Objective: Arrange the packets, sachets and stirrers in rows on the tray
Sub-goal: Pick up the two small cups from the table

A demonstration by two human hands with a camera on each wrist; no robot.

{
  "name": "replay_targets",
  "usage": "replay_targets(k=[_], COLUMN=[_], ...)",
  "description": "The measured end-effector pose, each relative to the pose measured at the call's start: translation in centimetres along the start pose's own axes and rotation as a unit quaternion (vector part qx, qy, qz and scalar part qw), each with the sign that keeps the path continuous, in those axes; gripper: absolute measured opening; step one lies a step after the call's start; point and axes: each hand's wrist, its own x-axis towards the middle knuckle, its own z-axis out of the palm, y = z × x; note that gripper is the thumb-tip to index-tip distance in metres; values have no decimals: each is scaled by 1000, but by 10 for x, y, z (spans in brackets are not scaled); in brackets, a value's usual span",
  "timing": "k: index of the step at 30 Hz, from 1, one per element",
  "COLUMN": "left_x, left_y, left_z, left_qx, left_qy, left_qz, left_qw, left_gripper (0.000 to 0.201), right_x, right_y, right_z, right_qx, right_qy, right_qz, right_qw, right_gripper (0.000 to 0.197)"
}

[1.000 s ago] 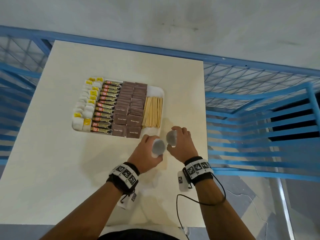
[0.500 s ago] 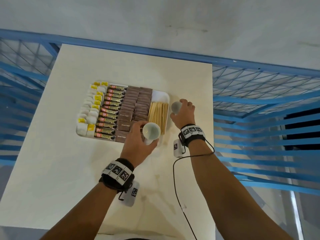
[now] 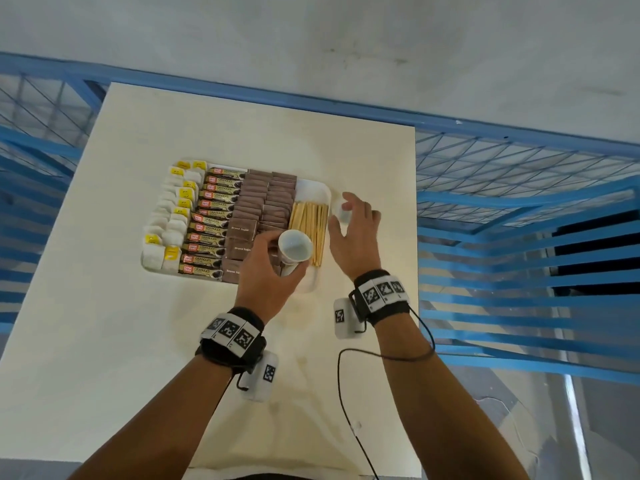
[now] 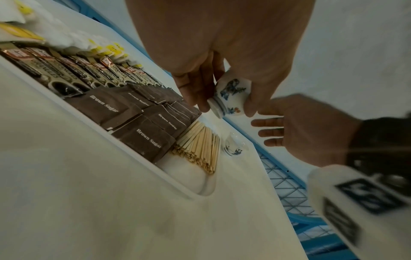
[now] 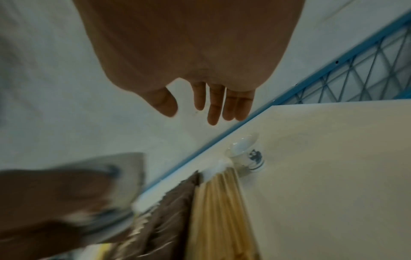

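Above tray's near right corner: left hand fingers curled round small painted cup, held over wooden stirrers. Right hand fingers spread, empty, above second cup standing on table beside tray. Sachets, packets in rows on tray.

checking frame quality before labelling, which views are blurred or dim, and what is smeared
Head view: bright and sharp, packet print readable on the tray. Left wrist view: dim, left hand and cup fairly clear, wrist marker at lower right smeared. Right wrist view: dim, lower left heavily motion-blurred, right hand soft.
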Motion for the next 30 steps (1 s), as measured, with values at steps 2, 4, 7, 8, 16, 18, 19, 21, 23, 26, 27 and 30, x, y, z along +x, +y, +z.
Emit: replay_targets(k=[2,4,7,8,16,18,19,21,23,26,27,30], left_x=[1,1,-1,-3,-16,-21,-24,-30,-35,-42,-43,-46], left_y=[-1,-2,-5,-5,-15,-19,-21,-27,-32,-37,-38,-40], left_z=[3,5,8,9,6,2,0,-4,-7,-12,-13,-17], left_qx=[7,14,23,23,43,40,40,52,71,89,94,100], left_qy=[-3,-15,-29,-30,-64,-86,-94,-105,-113,-119,-121,-119], left_qz=[8,11,27,34,30,4,-1,-3,-8,-19,-22,-26], left_qw=[1000,1000,999,999,997,995,995,993,991,989,988,987], left_gripper=[61,64,71,72,73,63,55,40,30,25,24,23], right_x=[-19,-35,-50,-54,-55,-52,-51,-50,-49,-46,-45,-41], right_y=[-15,-27,-30,-29,-14,2,10,26,38,48,49,50], right_z=[-7,-13,-13,-11,-5,-4,-3,-1,4,12,14,17], right_qx=[72,85,50,46,50,38,29,11,1,-22,-26,-32], right_qy=[-65,-146,-192,-187,-103,-47,-29,-22,-33,-48,-49,-48], right_qz=[23,47,38,33,11,50,78,129,154,152,153,151], right_qw=[995,985,979,981,993,997,996,991,987,987,987,987], right_gripper=[56,68,83,81,52,54,56,60,63,62,62,62])
